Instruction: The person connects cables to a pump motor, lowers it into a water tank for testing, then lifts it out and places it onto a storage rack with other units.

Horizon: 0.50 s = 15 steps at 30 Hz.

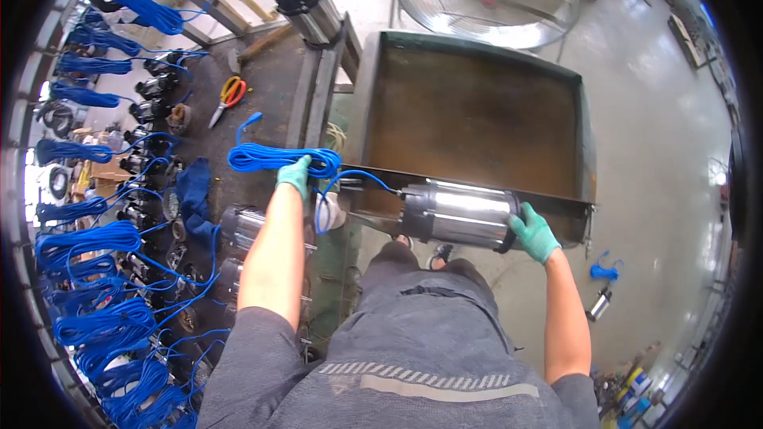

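Observation:
My left hand [295,175], in a green glove, is closed round a coiled bundle of blue cable [266,157] above the edge of the dark workbench. From that coil the cable runs to the black end of a shiny steel submersible pump [465,213]. The pump lies level in the air in front of my body, over the near edge of the water tank [584,135]. At its right end my right hand [536,233], also gloved, grips the black base; part of the fingers is hidden behind it.
Red and yellow scissors [230,99] lie on the workbench [270,83]. Another steel pump [306,8] stands at its far corner. Along the left, several pumps carry blue cable coils [99,242]. A large fan [489,0] stands beyond the tank. A small pump [600,303] is on the floor at right.

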Each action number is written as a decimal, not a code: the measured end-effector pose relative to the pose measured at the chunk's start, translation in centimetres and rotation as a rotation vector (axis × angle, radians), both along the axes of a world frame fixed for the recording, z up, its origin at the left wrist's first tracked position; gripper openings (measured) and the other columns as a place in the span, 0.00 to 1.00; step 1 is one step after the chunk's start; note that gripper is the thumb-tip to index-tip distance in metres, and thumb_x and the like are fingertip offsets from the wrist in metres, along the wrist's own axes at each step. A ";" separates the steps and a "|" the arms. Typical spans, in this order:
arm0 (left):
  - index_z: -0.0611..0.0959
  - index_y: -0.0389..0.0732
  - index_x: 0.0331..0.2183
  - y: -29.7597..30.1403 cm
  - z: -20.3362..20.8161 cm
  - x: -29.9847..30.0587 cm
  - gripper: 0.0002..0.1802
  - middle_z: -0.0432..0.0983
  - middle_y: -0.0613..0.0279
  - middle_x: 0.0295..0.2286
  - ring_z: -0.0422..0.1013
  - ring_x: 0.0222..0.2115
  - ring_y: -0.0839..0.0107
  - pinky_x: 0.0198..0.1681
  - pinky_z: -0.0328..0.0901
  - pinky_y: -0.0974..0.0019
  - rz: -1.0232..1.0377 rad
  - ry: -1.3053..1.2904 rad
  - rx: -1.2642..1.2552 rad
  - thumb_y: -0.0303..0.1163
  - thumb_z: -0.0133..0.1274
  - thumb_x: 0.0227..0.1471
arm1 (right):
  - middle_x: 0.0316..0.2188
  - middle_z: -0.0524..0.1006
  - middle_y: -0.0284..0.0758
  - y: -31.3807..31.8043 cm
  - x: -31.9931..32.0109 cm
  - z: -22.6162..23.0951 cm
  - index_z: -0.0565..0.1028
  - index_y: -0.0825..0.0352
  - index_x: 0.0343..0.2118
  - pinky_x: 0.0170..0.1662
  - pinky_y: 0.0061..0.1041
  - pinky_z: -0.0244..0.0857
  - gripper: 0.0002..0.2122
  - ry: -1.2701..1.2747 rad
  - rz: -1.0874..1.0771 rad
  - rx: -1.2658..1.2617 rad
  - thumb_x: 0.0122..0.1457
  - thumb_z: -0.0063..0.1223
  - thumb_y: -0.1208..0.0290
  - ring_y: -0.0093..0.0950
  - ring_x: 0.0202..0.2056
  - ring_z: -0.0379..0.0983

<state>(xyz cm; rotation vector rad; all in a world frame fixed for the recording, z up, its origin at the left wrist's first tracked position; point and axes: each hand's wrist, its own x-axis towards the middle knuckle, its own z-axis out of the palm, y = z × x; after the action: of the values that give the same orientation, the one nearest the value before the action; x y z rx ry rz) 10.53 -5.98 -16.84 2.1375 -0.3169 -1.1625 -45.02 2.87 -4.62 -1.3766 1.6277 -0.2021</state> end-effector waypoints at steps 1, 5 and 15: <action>0.84 0.44 0.41 0.6 1.2 -0.5 0.21 0.80 0.58 0.37 0.74 0.35 0.64 0.38 0.67 0.50 0.013 0.106 -0.004 0.47 0.64 0.49 | 0.48 0.75 0.56 0.1 -0.6 -0.8 0.66 0.74 0.54 0.53 0.35 0.65 0.28 -0.060 -0.016 0.006 0.62 0.51 0.53 0.49 0.50 0.73; 0.85 0.41 0.37 0.9 1.1 0.2 0.20 0.79 0.61 0.30 0.72 0.24 0.67 0.20 0.63 0.60 0.051 -0.065 0.069 0.45 0.68 0.46 | 0.52 0.70 0.62 -0.2 -0.4 -2.1 0.57 0.79 0.62 0.57 0.38 0.61 0.41 0.147 0.025 0.041 0.61 0.45 0.43 0.50 0.57 0.67; 0.80 0.50 0.23 3.5 4.2 5.1 0.13 0.72 0.71 0.18 0.66 0.18 0.75 0.18 0.59 0.69 0.155 0.316 -0.244 0.44 0.56 0.57 | 0.43 0.77 0.50 0.1 -2.3 -6.0 0.61 0.73 0.57 0.50 0.33 0.66 0.31 -0.147 -0.070 0.076 0.63 0.46 0.49 0.37 0.44 0.75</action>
<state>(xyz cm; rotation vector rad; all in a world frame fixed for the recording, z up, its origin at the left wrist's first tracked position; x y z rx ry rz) 15.65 -2.46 -12.67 1.7064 -0.1385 -1.2759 -47.34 3.00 -10.63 -1.2195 1.5464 -0.2739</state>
